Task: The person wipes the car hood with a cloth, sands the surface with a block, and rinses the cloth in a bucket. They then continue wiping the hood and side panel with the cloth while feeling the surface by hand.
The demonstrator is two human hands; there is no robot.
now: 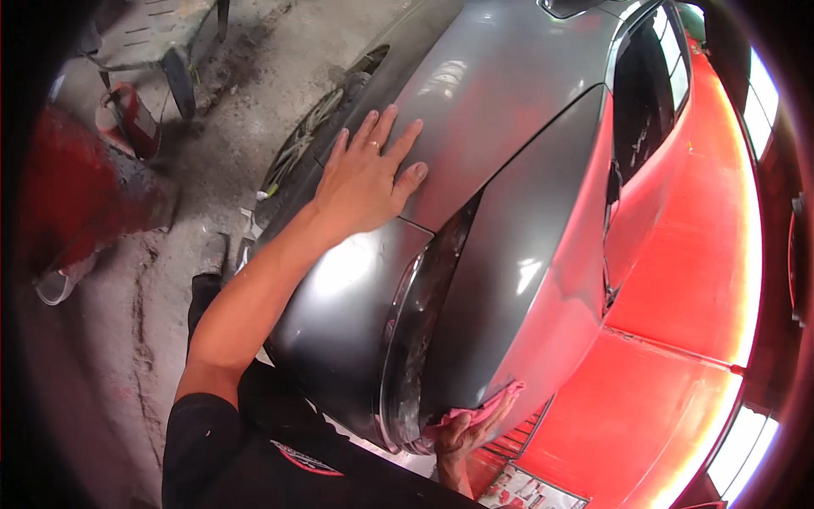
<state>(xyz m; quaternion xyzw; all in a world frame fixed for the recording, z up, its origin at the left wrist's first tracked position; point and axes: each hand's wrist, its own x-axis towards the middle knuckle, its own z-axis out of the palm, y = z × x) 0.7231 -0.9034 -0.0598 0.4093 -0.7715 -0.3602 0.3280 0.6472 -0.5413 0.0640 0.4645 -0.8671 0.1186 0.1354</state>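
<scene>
My left hand [365,174] lies flat on the dark grey side panel of a car [500,93], with its fingers spread and a ring on one of them. Lower right, my right hand [465,434] presses a pink cloth [485,409] against the edge of the car's rear lid [500,280]. Part of that hand is hidden by the cloth and the panel's curve. Between the two hands runs a dark tail light [424,314], beside the shiny grey bumper corner [331,322].
A wheel [305,140] sits below the side panel. On the stained concrete floor [229,110] at left stand a grey plastic chair [157,38] and a red container [127,119]. A large bright red surface [678,271] is beyond the car at right.
</scene>
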